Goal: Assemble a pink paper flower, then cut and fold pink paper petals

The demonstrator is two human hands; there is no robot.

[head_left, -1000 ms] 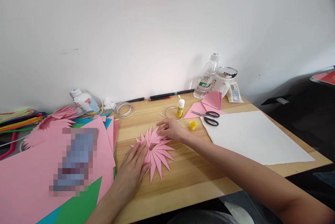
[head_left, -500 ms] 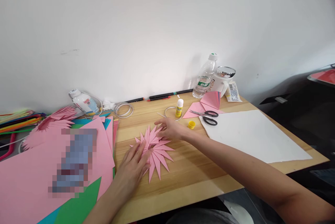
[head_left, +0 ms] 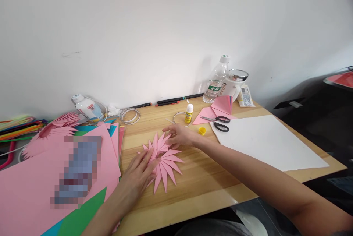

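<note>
So, left hand (head_left: 137, 174) spread flat on pink paper star (head_left: 163, 163); right hand (head_left: 180, 136) curved over far edge, can't tell if pinching.

The pink paper star's lower spikes (head_left: 163, 178) have shifted leftward.

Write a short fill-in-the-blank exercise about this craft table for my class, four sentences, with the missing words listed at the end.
1. The hand nearer the glue stick is the person's ____ one.
2. The other hand lies on a spiky folded-paper ring coloured ____.
3. The scissors lie partly over a large sheet coloured ____.
4. The small open cap on the table is coloured ____.

Missing words: right; pink; white; yellow.
</note>
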